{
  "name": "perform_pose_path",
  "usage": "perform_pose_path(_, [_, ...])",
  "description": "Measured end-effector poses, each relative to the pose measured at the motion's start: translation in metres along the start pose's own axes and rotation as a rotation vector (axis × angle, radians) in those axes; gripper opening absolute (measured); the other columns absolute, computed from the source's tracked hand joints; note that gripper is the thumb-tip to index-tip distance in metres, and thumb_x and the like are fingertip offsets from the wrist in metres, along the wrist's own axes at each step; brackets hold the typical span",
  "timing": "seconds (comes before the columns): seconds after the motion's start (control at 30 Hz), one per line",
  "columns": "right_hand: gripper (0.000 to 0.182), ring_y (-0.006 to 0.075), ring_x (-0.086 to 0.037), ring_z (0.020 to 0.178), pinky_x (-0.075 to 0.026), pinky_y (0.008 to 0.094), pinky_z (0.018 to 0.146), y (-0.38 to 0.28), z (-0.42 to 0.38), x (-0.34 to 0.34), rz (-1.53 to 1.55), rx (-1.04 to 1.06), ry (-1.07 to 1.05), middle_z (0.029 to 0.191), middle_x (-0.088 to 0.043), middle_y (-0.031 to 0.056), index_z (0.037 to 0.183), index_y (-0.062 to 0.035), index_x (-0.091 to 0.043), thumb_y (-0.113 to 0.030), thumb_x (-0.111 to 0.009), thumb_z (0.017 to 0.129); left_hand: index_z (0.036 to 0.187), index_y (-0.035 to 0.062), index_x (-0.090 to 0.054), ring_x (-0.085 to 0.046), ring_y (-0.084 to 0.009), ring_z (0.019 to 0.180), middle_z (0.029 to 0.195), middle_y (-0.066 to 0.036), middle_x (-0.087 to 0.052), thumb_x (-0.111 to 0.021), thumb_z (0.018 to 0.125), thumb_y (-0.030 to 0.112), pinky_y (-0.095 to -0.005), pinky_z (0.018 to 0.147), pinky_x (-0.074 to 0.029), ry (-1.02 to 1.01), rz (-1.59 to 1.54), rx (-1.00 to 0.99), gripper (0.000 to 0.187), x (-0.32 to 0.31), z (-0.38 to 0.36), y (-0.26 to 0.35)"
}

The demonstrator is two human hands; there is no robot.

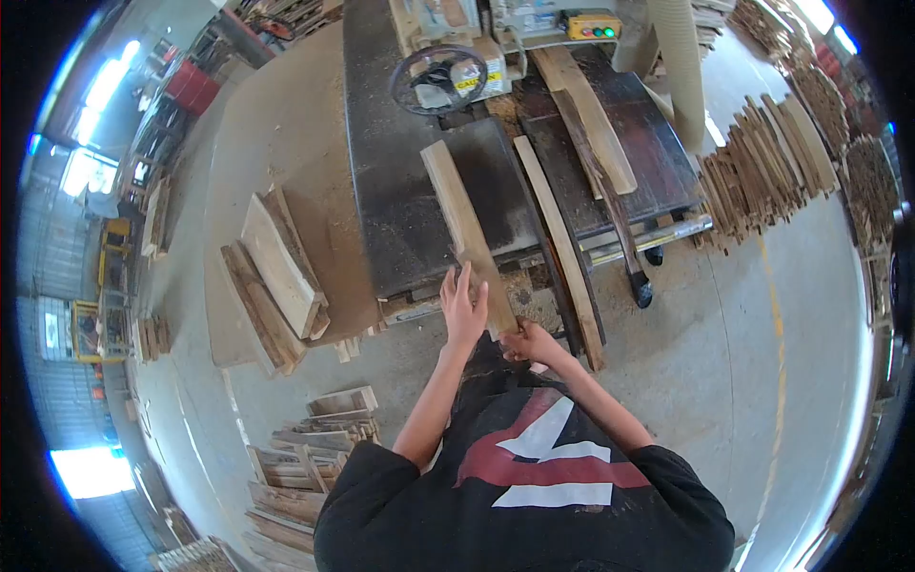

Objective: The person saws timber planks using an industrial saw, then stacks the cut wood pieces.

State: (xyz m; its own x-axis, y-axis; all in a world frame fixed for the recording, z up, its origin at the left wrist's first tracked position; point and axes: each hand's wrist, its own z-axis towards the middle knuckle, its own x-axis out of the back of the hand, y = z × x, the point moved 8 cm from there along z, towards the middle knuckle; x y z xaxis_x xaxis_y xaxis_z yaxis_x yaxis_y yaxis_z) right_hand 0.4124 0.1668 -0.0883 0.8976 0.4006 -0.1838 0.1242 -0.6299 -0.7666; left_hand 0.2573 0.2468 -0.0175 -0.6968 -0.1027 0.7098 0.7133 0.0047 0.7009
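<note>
I judge the long, pale wooden board (467,217) stiff, best held where right hand (527,343) clasps its end; left hand (464,310) splays.

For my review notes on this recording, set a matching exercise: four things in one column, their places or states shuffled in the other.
Things:
1. Bare left hand
2. Bare right hand
3. Rectangular yellow control box
4. Round, dark, spoked handwheel

Places or states:
A. Showing green lights
B. At the near end of the long, flat, light-brown wooden board
C. Overlapping a yellow CAUTION label in this view
D. Fingers spread at the board's left edge, farther along than the other hand

Right pairs: 1-D, 2-B, 3-A, 4-C
</note>
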Motion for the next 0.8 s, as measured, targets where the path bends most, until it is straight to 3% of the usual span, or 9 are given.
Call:
perform_pose_path(0.07, [0.054,0.0191,-0.072,0.071,-0.056,0.0278,0.059,0.026,0.012,0.008,0.270,-0.092,0.000,0.094,-0.072,0.0101,0.142,-0.0063,-0.037,-0.030,-0.062,0.100,0.152,0.0184,-0.043,-0.024,-0.0447,0.147,0.158,-0.028,-0.029,-0.054,0.102,0.034,-0.0564,0.115,-0.026,0.005,0.117,-0.005,0.053,-0.030,0.020,0.007])
perform_pose_path(0.17, [0.061,0.0201,-0.073,0.069,-0.054,0.0265,0.056,-0.002,-0.003,0.012,0.497,-0.047,0.082,0.090,-0.073,0.0095,0.151,-0.0085,-0.028,-0.037,-0.054,0.104,0.152,0.0223,-0.044,-0.023,-0.0442,0.149,0.158,-0.028,-0.028,-0.048,0.104,0.037,-0.0607,0.115,-0.020,0.040,0.287,-0.011,0.050,-0.049,0.036,0.021])
perform_pose_path(0.2, [0.066,0.0196,-0.072,0.067,-0.052,0.0256,0.054,-0.010,-0.007,0.016,0.428,0.016,0.162,0.092,-0.074,0.0107,0.158,-0.0124,-0.018,-0.041,-0.047,0.106,0.152,0.0242,-0.044,-0.024,-0.0437,0.149,0.158,-0.029,-0.029,-0.046,0.104,0.038,-0.0622,0.115,-0.017,0.069,0.332,-0.021,0.050,-0.052,0.042,0.026])
perform_pose_path(0.3, [0.069,0.0184,-0.071,0.064,-0.050,0.0262,0.052,-0.019,0.002,0.032,0.419,0.119,0.269,0.091,-0.074,0.0101,0.160,-0.0137,-0.012,-0.039,-0.046,0.107,0.148,0.0228,-0.049,-0.028,-0.0462,0.146,0.154,-0.030,-0.035,-0.049,0.102,0.038,-0.0660,0.112,-0.019,0.157,0.330,-0.085,0.049,-0.061,0.061,0.037])
perform_pose_path(0.47, [0.060,0.0156,-0.067,0.058,-0.049,0.0263,0.051,-0.042,0.013,0.043,0.367,0.127,0.350,0.080,-0.071,0.0088,0.159,-0.0135,-0.022,-0.031,-0.047,0.107,0.151,0.0273,-0.047,-0.024,-0.0395,0.150,0.157,-0.028,-0.032,-0.045,0.104,0.043,-0.0610,0.117,-0.012,0.098,0.294,-0.054,0.050,-0.074,0.087,0.027])
perform_pose_path(0.53, [0.055,0.0158,-0.063,0.052,-0.050,0.0314,0.050,-0.052,0.018,0.046,0.415,0.169,0.387,0.069,-0.067,0.0085,0.158,-0.0153,-0.029,-0.026,-0.048,0.107,0.150,0.0281,-0.048,-0.024,-0.0388,0.150,0.158,-0.026,-0.032,-0.044,0.104,0.044,-0.0600,0.117,-0.012,0.062,0.307,-0.073,0.049,-0.074,0.096,0.031])
perform_pose_path(0.8, [0.054,0.0157,-0.060,0.053,-0.048,0.0327,0.051,-0.066,0.031,0.061,0.313,0.160,0.445,0.068,-0.065,0.0093,0.156,-0.0118,-0.033,-0.025,-0.049,0.107,0.149,0.0282,-0.050,-0.024,-0.0384,0.150,0.158,-0.024,-0.034,-0.046,0.104,0.043,-0.0591,0.118,-0.013,0.095,0.279,-0.076,0.048,-0.079,0.117,0.032])
